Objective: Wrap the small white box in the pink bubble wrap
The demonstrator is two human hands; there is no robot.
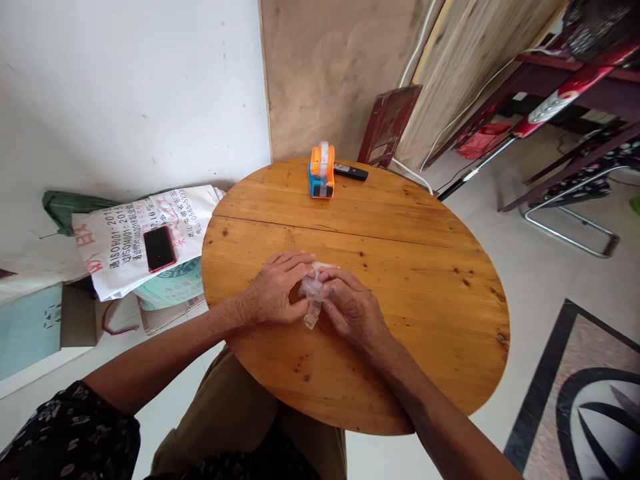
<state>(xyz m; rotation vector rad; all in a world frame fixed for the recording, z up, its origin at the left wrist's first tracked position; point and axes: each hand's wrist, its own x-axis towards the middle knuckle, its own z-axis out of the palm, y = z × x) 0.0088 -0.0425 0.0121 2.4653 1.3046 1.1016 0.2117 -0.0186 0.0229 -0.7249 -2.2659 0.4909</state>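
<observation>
My left hand and my right hand meet over the middle of a round wooden table. Between them is a small crumpled wad of clear tape or plastic, with a strip hanging down toward me. Fingers of both hands are curled and pinch this wad. An orange and blue tape dispenser stands at the far edge of the table, well away from both hands. A black remote-like stick lies just right of it.
Left of the table a printed white sack carries a red phone. A dark red chair stands behind the table. Metal-framed furniture and a patterned mat are on the right.
</observation>
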